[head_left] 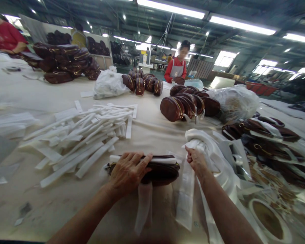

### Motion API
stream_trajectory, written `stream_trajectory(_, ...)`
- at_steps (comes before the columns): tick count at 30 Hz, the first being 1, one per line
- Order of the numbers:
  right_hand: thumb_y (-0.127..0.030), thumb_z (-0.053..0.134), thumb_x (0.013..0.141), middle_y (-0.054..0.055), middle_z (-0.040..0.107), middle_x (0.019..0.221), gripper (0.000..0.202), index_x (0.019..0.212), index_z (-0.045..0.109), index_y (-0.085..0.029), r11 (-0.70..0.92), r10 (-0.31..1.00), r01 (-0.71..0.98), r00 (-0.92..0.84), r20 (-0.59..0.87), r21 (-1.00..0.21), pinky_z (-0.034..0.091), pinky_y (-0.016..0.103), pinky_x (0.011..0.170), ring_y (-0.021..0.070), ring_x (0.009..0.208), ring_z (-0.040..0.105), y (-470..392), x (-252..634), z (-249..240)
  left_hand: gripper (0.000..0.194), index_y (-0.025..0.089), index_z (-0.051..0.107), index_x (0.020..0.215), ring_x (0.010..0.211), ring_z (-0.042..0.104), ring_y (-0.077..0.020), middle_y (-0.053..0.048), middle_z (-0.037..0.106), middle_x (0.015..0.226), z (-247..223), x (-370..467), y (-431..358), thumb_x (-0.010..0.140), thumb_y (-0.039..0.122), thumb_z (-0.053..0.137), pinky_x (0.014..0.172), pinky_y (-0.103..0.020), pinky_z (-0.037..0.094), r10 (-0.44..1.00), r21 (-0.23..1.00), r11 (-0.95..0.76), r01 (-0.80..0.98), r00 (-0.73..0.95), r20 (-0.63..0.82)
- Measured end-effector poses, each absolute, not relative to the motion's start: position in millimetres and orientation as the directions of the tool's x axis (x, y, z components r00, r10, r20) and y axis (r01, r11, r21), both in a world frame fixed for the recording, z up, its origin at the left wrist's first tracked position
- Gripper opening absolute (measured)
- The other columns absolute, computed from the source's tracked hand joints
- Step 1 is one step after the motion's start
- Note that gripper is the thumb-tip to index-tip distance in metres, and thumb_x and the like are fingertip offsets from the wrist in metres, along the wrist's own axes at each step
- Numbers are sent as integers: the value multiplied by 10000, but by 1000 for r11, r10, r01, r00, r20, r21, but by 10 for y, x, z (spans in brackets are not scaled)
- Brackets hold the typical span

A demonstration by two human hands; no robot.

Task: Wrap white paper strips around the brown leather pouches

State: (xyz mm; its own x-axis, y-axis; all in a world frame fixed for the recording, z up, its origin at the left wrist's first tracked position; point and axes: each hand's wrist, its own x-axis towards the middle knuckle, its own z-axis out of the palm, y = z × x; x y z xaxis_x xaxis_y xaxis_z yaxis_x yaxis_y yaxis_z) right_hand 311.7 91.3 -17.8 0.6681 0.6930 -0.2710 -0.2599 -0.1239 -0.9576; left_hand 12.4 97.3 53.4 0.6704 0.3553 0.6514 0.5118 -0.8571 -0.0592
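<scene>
A dark brown bag lies on its side near the front of the table, with a white strip along its top edge. My left hand is laid over the bag's left half, fingers wrapped over the top edge. A translucent strip hangs from under the bag toward me. To the right, my right hand is closed in a pinch on the edge of a white sheet stack. Long translucent strips run down from beneath that hand.
White foam strips are heaped at left. Finished brown bags stand ahead, near plastic bags. More brown bags and a tape roll lie right. A person stands across the table.
</scene>
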Motion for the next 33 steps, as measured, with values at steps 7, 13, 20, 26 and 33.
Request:
stream_trajectory(7,-425,738,565,-20,615,647,272,652,644,-185,-5,839,166,537,86,-986,418,266,645,126,643,506,848,2775,70,399,152,503,1217,844,562,-222,-91,613,971,545,97,1014,865,320,592,738,-356,436,403,-55,-863,503,748,527)
stream_trajectory(13,-389,728,606,-17,591,632,198,692,685,-215,149,876,415,366,315,-897,438,309,671,150,644,497,841,2605,335,339,157,568,1082,837,599,-193,-42,657,923,674,18,1038,780,234,700,777,-325,452,463,204,-883,423,713,526)
stream_trajectory(20,-215,555,859,14,645,707,147,905,692,-240,686,702,582,-369,609,-437,483,299,688,153,712,545,608,2185,915,622,153,553,1121,880,610,-200,-34,661,933,854,-9,908,585,267,848,770,-285,482,632,533,-723,439,731,256)
stream_trajectory(26,-128,453,870,25,653,705,224,964,640,-210,781,559,596,-533,635,-187,495,261,661,151,731,574,503,2092,930,516,195,629,1046,920,614,-195,-12,675,961,836,-36,937,581,233,848,853,-280,449,564,609,-728,315,781,270)
stream_trajectory(33,-135,504,867,28,629,685,115,855,605,-188,768,628,532,-521,578,-355,475,208,583,121,652,564,508,2103,869,408,245,669,1061,894,618,-174,15,672,883,792,-109,987,675,300,790,905,-267,390,474,684,-711,162,830,296)
